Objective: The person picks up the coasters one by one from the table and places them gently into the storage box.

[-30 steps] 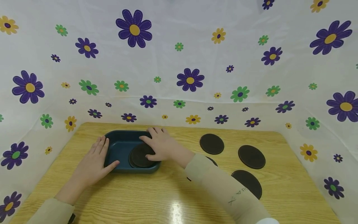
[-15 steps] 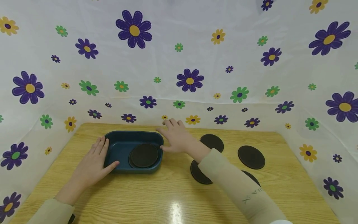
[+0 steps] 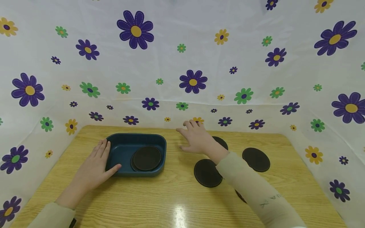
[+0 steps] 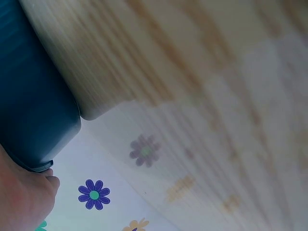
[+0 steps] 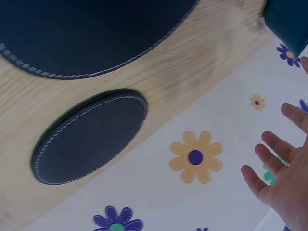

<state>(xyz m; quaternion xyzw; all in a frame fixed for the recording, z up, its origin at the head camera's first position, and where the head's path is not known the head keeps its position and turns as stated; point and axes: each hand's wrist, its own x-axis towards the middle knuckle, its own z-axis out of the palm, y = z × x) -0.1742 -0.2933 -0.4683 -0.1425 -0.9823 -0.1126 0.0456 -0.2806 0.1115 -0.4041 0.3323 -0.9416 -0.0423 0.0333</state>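
Observation:
A dark blue rectangular tray [image 3: 121,155] lies at the table's left side. Inside it, toward the right end, one round black coaster [image 3: 147,158] sits on another, whose edge shows at the left. My left hand [image 3: 95,167] rests along the tray's left side, fingers straight, thumb over the front rim. Right of the tray my right hand [image 3: 196,137] hovers with spread fingers, holding nothing. Near its wrist lie black coasters with stitched edges: one in front [image 3: 208,173], one at the back [image 3: 221,143] partly behind the forearm, and another coaster [image 3: 256,159] farther right.
The right sleeve mostly covers one more coaster [image 3: 240,196] near the front. A wooden table [image 3: 142,202] bears everything. White flower-printed cloth [image 3: 168,63] stands behind it and at both sides.
My right hand has withdrawn from over the coasters in the tray and moved right, past the rim, above the table. The left hand and tray have stayed put.

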